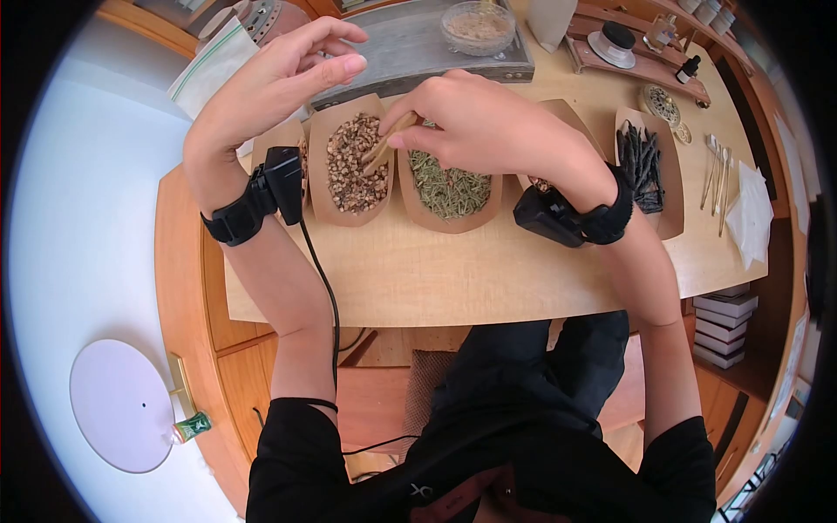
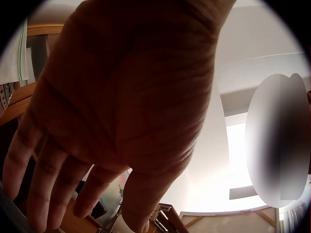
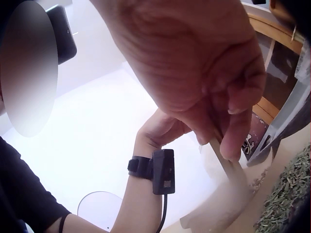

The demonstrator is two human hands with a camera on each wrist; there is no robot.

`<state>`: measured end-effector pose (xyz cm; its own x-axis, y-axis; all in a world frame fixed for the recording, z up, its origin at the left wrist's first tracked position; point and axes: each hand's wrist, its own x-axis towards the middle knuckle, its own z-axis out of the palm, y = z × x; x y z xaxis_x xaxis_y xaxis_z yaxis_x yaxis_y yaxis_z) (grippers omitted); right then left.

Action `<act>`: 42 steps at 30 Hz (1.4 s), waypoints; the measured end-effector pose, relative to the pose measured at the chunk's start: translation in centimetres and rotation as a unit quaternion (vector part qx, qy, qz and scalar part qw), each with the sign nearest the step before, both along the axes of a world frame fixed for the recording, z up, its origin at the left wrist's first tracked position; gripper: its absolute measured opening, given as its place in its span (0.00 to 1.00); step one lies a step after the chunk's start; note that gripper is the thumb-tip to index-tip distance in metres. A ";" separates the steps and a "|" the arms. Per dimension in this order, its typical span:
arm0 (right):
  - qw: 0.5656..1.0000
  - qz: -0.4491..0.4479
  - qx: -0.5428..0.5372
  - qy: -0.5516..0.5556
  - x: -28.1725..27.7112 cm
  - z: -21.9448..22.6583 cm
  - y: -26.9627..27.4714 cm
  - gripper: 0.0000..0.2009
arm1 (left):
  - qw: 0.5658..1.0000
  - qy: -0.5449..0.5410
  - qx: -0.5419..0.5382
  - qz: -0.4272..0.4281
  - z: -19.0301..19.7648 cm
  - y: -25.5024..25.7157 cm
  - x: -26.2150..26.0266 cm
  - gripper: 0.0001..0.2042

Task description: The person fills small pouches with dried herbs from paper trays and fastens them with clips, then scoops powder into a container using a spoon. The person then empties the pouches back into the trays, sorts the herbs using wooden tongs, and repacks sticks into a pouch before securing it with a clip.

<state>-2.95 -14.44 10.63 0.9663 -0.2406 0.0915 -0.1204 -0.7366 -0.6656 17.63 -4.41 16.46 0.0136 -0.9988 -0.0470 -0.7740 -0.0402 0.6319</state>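
Observation:
My right hand (image 1: 484,122) pinches the handle of a small wooden scoop (image 1: 380,155) between thumb and fingers. The scoop's tip reaches down to brown chopped dried pieces (image 1: 349,174) in a paper tray (image 1: 366,220). In the right wrist view the scoop's handle (image 3: 224,158) slants downward and its far end is blurred. Just right of that tray, partly under the hand, lies a paper tray of cut green herb (image 1: 453,187). My left hand (image 1: 270,83) hangs in the air at the left with loosely bent fingers, holding nothing; its palm (image 2: 121,107) fills the left wrist view.
A zip bag (image 1: 212,70) stands behind the left hand. Farther back, a grey tray (image 1: 392,44) bears a glass bowl (image 1: 478,30). To the right are a paper tray of dark strips (image 1: 641,166), metal tools (image 1: 719,174) and white paper (image 1: 748,218). A cable (image 1: 323,270) trails from the left wrist.

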 end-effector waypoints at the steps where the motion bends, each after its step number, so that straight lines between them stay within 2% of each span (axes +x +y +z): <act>1: 0.999 -0.013 -0.026 -0.017 0.1 -0.4 0.0 0.12 | 1.000 0.000 0.000 0.000 0.0 0.0 0.0 0.19; 2: 0.999 -0.013 -0.026 -0.017 0.2 -0.7 -0.1 0.12 | 1.000 -0.003 -0.002 0.001 0.0 0.0 0.0 0.19; 4: 0.993 -0.024 -0.047 -0.101 0.3 -1.2 -0.3 0.11 | 1.000 -0.006 -0.004 0.002 0.0 0.0 0.1 0.19; 8: 0.995 -0.066 -0.040 -0.063 0.5 -1.1 -0.6 0.11 | 1.000 -0.012 -0.007 -0.006 0.1 0.0 0.2 0.19; 10: 0.982 -0.027 -0.106 -0.156 0.7 -2.0 -0.9 0.11 | 1.000 -0.012 -0.009 -0.004 0.1 0.1 0.3 0.19; 13: 0.992 0.008 -0.068 -0.103 0.3 -1.5 -0.6 0.11 | 1.000 -0.008 -0.010 0.002 0.1 0.4 0.5 0.18; 14: 0.992 0.009 -0.068 -0.103 0.2 -1.0 -0.3 0.11 | 0.999 0.025 -0.024 0.002 0.1 0.5 0.8 0.19; 16: 1.000 0.015 -0.013 -0.018 0.1 -0.2 0.1 0.12 | 0.998 0.056 -0.038 0.002 0.4 1.0 1.3 0.19; 20: 0.999 0.028 0.004 -0.038 0.1 -0.7 0.0 0.13 | 0.998 0.022 -0.037 0.054 1.4 2.5 2.2 0.19; 22: 0.996 0.004 -0.077 -0.050 0.8 -1.6 -0.3 0.12 | 0.996 0.024 -0.043 0.072 1.5 2.9 2.8 0.19; 24: 0.994 -0.005 -0.084 -0.064 0.5 -2.0 -0.5 0.12 | 0.994 0.036 -0.046 0.091 1.5 3.2 3.2 0.19; 29: 0.994 -0.033 -0.067 -0.083 0.1 -1.3 -0.2 0.12 | 0.995 0.032 -0.048 0.085 1.5 3.1 3.1 0.20; 32: 0.992 -0.032 -0.113 -0.056 0.4 -2.1 -0.4 0.11 | 0.996 0.025 -0.046 0.078 1.5 3.0 3.0 0.20; 34: 0.994 0.006 -0.081 -0.079 0.1 -1.4 0.0 0.11 | 0.996 0.019 -0.046 0.076 1.5 2.9 2.9 0.20; 42: 0.997 0.012 -0.059 -0.053 -0.4 -0.5 -0.1 0.11 | 0.996 0.028 -0.042 0.073 1.5 2.7 2.5 0.20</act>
